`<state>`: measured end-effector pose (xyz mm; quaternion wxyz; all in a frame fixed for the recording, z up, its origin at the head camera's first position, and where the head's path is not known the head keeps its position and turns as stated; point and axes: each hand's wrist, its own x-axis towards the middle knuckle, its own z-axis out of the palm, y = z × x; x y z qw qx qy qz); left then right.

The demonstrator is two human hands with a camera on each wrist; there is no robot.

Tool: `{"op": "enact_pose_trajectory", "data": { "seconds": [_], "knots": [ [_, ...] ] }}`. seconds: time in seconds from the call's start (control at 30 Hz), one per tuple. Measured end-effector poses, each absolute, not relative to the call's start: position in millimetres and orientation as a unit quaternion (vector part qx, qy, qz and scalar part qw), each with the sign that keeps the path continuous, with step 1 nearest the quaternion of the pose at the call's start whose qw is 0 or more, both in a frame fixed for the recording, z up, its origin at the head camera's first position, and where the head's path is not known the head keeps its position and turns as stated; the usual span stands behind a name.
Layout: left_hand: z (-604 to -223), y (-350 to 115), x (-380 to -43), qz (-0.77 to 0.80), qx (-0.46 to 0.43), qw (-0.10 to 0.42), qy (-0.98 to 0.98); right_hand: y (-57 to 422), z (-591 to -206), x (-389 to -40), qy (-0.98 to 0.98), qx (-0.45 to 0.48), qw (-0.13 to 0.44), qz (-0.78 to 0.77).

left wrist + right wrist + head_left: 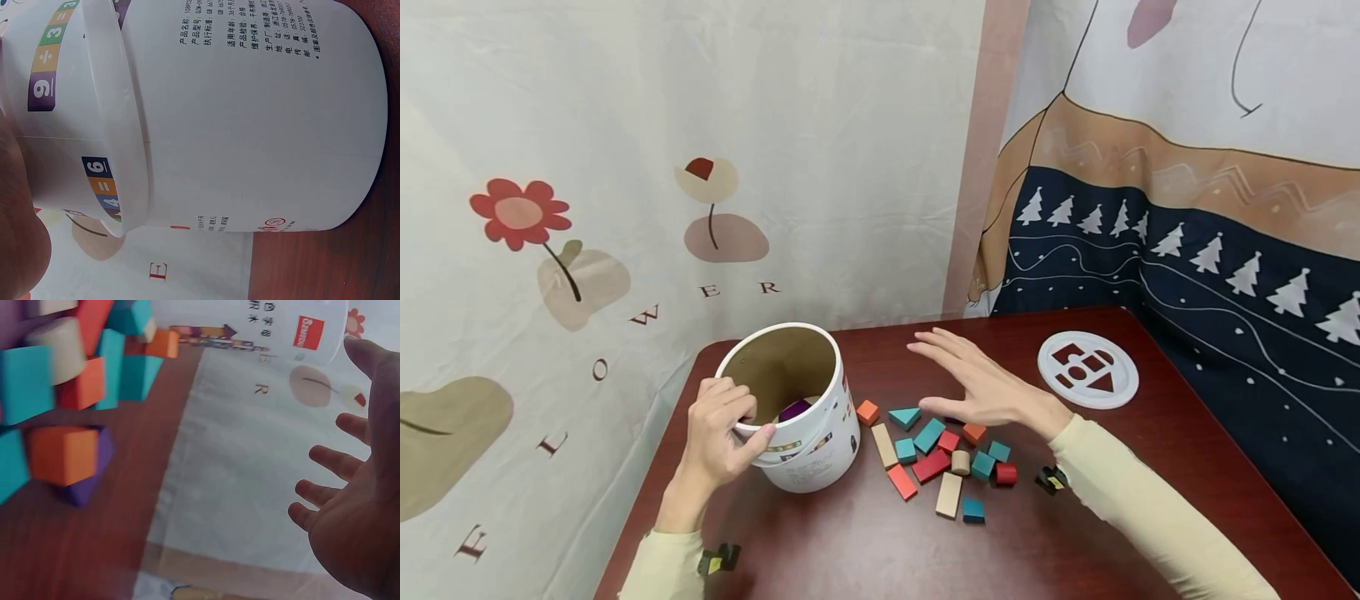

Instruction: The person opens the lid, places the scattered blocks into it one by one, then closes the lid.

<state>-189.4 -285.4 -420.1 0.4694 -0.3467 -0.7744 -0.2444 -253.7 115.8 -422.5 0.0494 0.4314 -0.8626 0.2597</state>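
My left hand (718, 425) grips the near left rim of a white printed bucket (808, 458), thumb outside and fingers curled over the edge. The bucket stands upright, with a purple block (793, 409) visible inside. Its white handle (122, 119) hangs against the side in the left wrist view. My right hand (977, 379) is raised over the back of a pile of wooden blocks, fingers straight and spread, holding nothing. Among the blocks are a teal triangle (905, 417), a red block (931, 466), a tan cylinder (961, 462) and an orange block (65, 455).
On the dark red table (865, 542), a white round lid (1088, 406) with shaped cutouts lies at the back right. Printed cloth (850, 167) hangs behind and beside the table. Several blocks lie close to the bucket's right side, including an orange cube (868, 412).
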Motion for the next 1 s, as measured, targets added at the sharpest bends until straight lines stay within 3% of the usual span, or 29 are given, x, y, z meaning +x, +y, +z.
{"op": "enact_pose_trajectory", "data": {
  "seconds": [0.6, 1.0],
  "knots": [
    [-422, -286, -191, -0.252, -0.348, 0.47, -0.771, 164, -493, -231, -0.895, 0.387, 0.036, 0.22],
    [-422, -285, -191, -0.251, -0.346, 0.473, -0.77, 163, -512, -229, -0.904, 0.387, 0.03, 0.179]
  ]
}}
